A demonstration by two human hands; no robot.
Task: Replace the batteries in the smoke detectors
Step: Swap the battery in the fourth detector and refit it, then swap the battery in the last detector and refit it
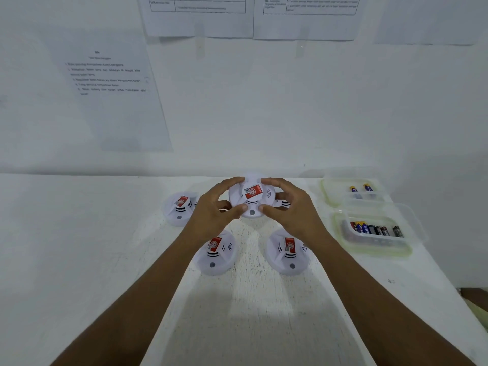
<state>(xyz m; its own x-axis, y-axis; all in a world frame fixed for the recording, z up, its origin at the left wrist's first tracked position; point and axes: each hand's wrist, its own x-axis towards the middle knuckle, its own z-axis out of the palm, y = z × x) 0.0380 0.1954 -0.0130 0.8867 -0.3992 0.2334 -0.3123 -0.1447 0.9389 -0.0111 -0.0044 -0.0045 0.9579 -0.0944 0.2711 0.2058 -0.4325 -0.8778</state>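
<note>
The round white plastic smoke detector (250, 204) sits between the two grips, over the far middle of the white surface (250, 299), and appears to be lifted clear of it. The left grip (211, 211) holds its left rim and the right grip (293, 211) its right rim. Each is curled round the edge, with the fingers (235, 180) hooked over the far side and the thumbs pressed on the near side, almost meeting either side of a small dark round button (252, 212).

The detector's face is turned up towards the camera. It carries a red rectangular label (254, 192) at its centre with a small printed code patch on the label's left, and black curved sound marks to the right and below. Being a disc it has no long axis. The button edge points towards the person, and the label is rotated slightly, its top leaning right.

Four more white detectors rest face up on the surface: one on the left (181, 208), two nearer the person (215, 252) (287, 252), and one mostly hidden behind the right grip (283, 203). At the right stand two clear plastic tubs, the farther tub (327, 192) holding two batteries, the nearer tub (340, 233) a row of several.
</note>
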